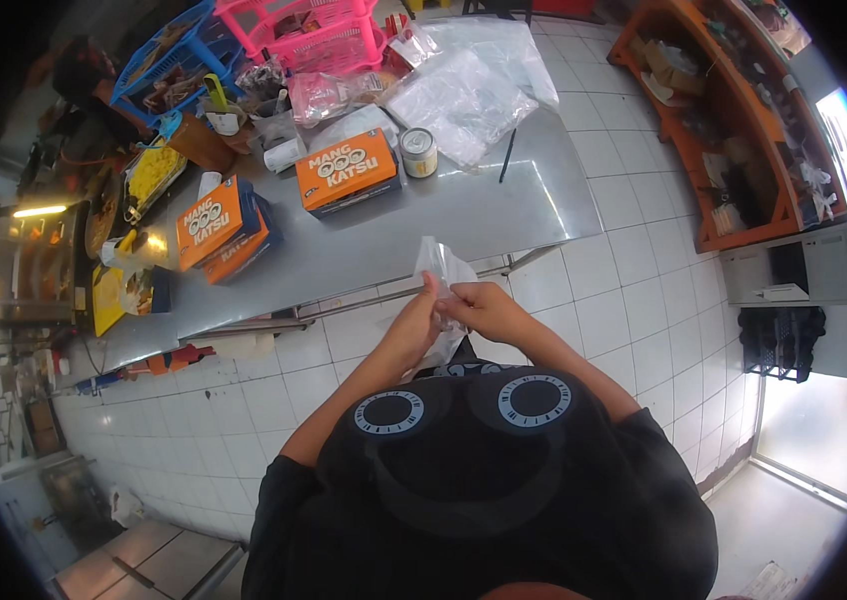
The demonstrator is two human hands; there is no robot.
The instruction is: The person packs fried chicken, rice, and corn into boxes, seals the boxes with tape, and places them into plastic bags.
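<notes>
A clear plastic bag (pixel 444 264) is pinched between my two hands, in front of my body and just off the near edge of the steel table (pixel 363 244). My left hand (pixel 420 319) grips it from the left, thumb pointing up. On the other side, the bent fingers of my right hand (pixel 480 306) hold the same plastic. Part of the bag hangs below my hands towards my lap. Beyond them on the table are an orange and dark blue printed box (pixel 348 172) and, beside it, an upright drink can (pixel 418 153).
Two more orange boxes (pixel 217 223) are stacked at the left. A foil tray of yellow food (pixel 156 174) lies behind them. Clear plastic bags (pixel 468 97) spread over the far right, near a dark thin stick (pixel 507 156). Pink baskets (pixel 303 37) rise behind. An orange shelf (pixel 723 135) stands right.
</notes>
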